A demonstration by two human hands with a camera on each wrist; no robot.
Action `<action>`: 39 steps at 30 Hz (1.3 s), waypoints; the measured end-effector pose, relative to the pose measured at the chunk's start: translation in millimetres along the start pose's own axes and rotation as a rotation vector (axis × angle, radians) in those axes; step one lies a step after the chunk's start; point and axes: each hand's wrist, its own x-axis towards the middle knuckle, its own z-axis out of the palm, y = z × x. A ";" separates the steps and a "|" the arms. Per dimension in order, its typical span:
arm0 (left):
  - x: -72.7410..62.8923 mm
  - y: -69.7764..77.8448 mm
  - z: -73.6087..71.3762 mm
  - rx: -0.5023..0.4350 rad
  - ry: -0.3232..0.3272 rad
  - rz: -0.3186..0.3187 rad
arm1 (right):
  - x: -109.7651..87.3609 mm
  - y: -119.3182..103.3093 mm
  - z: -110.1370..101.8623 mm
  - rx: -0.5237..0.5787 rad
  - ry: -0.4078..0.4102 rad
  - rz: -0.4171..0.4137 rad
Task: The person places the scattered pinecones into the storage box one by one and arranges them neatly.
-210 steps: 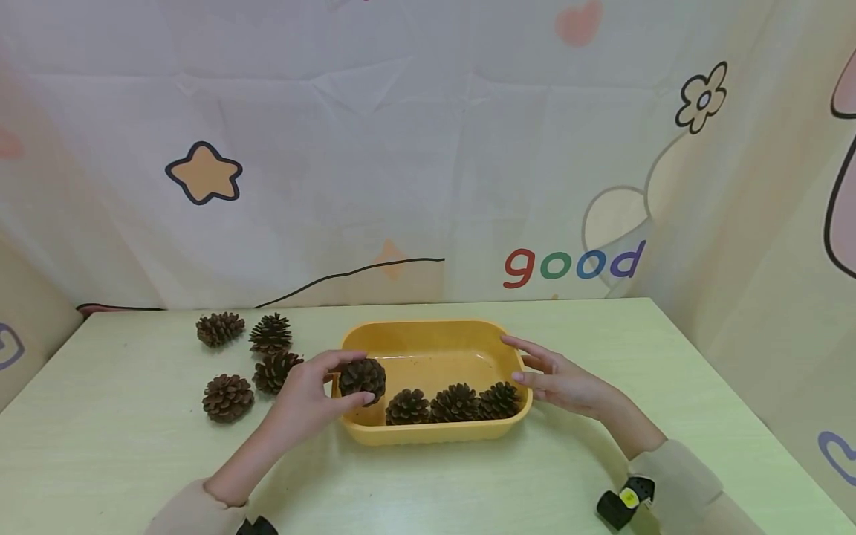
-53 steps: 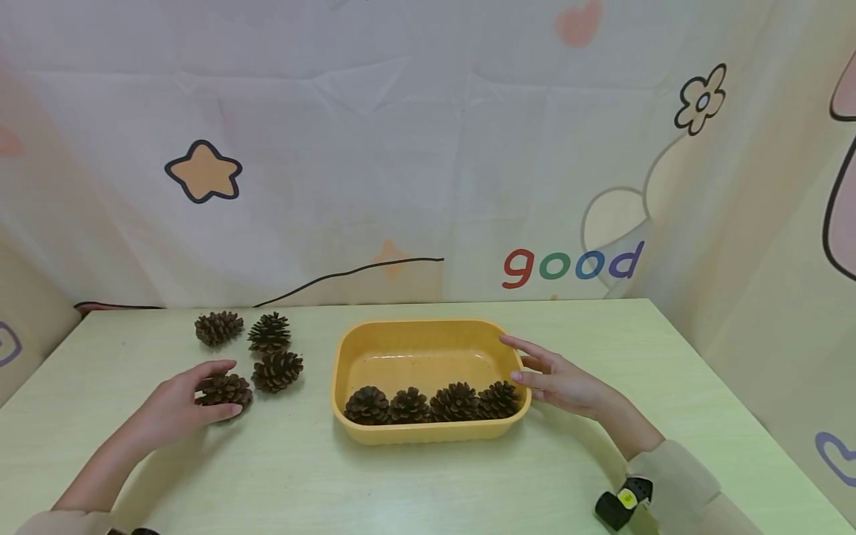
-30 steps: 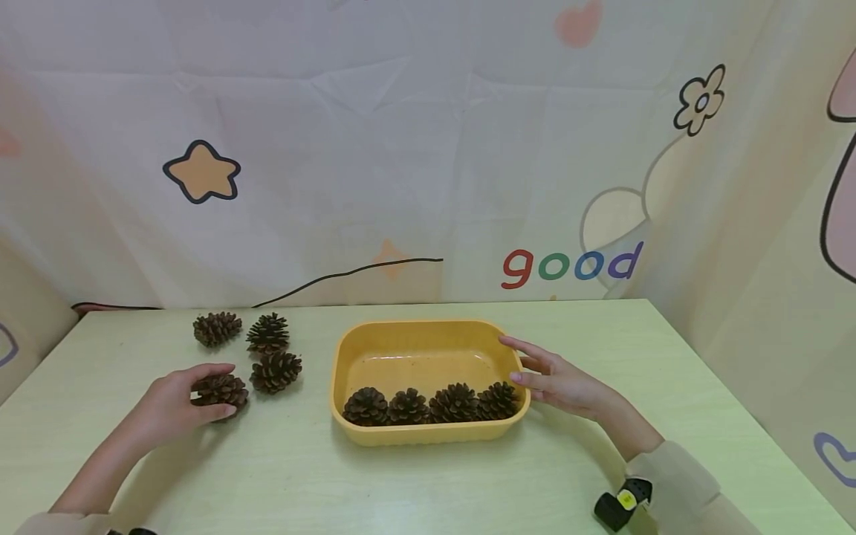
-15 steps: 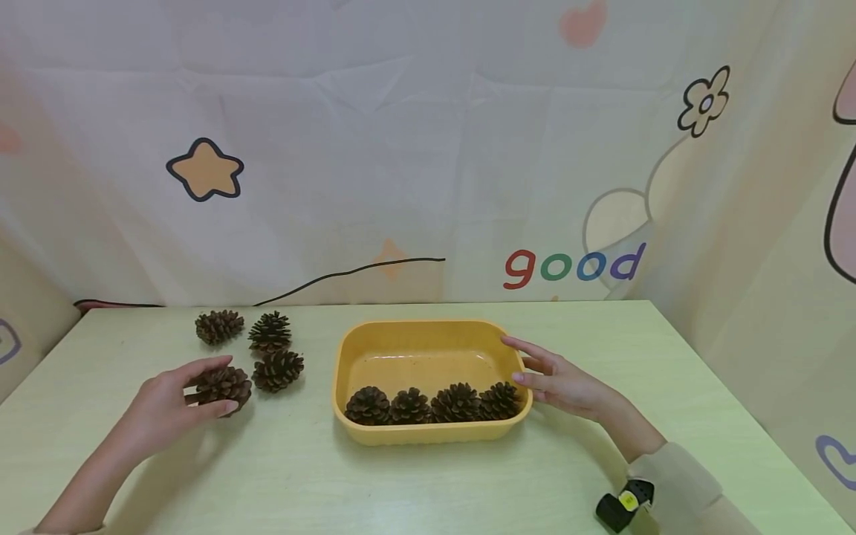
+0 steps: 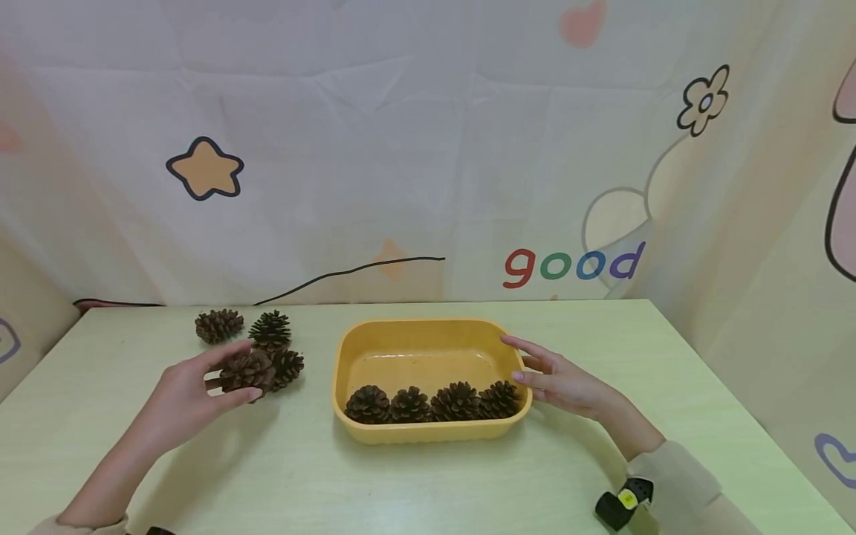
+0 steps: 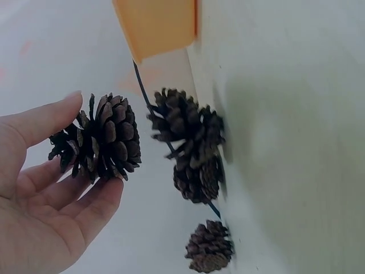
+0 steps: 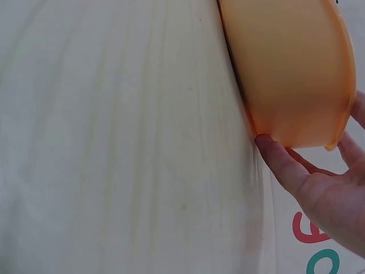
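Note:
My left hand [image 5: 190, 401] holds a brown pine cone [image 5: 246, 371] between thumb and fingers, raised off the table in the left wrist view. Behind it, one loose pine cone [image 5: 287, 368] is partly hidden; two more, an upright pine cone [image 5: 270, 330] and a pine cone on its side [image 5: 219, 326], lie farther back. A yellow plastic tub [image 5: 428, 432] stands mid-table, several pine cones [image 5: 455, 402] in a row along its near wall. At the tub's right end my right hand [image 5: 565, 380] holds the rim, some fingers against the outer wall.
The pale green table [image 5: 401, 490] meets a printed curtain [image 5: 401, 186] at its back edge. Curtain also hangs along the left and right sides. A black device [image 5: 622, 505] is strapped on the right wrist.
A fourth pine cone now sits at the left of the tub's row. My left hand has since gripped another from the table, lifted it and moved it rightward. The right hand stays put.

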 end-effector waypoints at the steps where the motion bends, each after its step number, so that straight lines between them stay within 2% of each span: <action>1: 0.9 2.3 0.9 -0.009 0.004 0.011 | 0.0 -0.2 0.1 0.000 0.000 -0.001; 7: 7.2 12.4 7.8 -0.085 0.014 0.065 | 0.9 -0.9 0.2 0.011 -0.005 -0.006; 15: 17.2 26.3 15.4 -0.135 0.015 0.067 | 1.5 -1.5 1.1 0.016 0.005 0.007; 29: 30.2 49.0 39.2 -0.181 0.019 0.130 | 1.3 0.9 0.6 0.002 0.002 -0.002; 39: 41.0 67.7 57.7 -0.274 0.002 0.156 | 0.2 -0.7 1.7 -0.005 0.009 0.005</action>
